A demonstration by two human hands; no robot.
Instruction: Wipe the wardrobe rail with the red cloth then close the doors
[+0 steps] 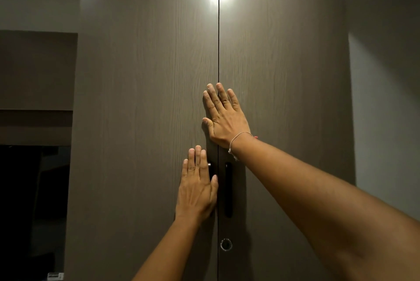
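Two tall grey-brown wood-grain wardrobe doors fill the view, the left door (145, 99) and the right door (284, 76), with only a thin dark seam between them. My left hand (197, 187) lies flat on the left door beside the seam, fingers together, next to the dark recessed handle (228, 190). My right hand (223, 117) is pressed flat higher up across the seam, fingers spread, a thin bracelet on its wrist. Neither hand holds anything. The rail and the red cloth are not visible.
A round lock (226, 244) sits low on the right door near the seam. To the left are a dark panel (36, 69) and a black opening (31, 208). A pale wall (386, 99) is at the right. A lamp's glare shines on the door tops.
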